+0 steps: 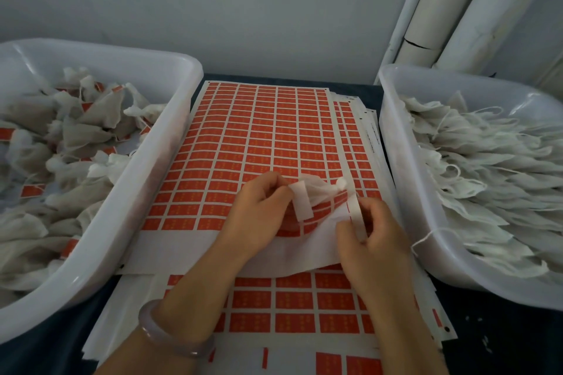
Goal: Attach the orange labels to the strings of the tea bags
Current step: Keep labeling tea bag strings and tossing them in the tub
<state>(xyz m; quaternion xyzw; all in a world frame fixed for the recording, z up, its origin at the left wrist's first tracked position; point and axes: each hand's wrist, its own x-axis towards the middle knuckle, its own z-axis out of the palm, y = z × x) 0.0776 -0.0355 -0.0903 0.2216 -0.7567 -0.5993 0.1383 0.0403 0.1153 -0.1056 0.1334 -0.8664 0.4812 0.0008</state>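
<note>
A sheet of orange labels [259, 137] lies on the table between two tubs. My left hand [259, 216] pinches a white strip, a label seen from its back [301, 204], and a white mesh tea bag [323, 189] just above the sheet. My right hand [371, 231] pinches another white strip [356, 216] at the sheet's lifted right edge. The tea bag's string is not clearly visible.
A white tub [170, 143] on the left holds tea bags with orange labels attached. A white tub [396, 167] on the right holds several unlabelled tea bags with loose strings. More label sheets [304, 304] are stacked underneath. White pipes [457, 9] stand at the back right.
</note>
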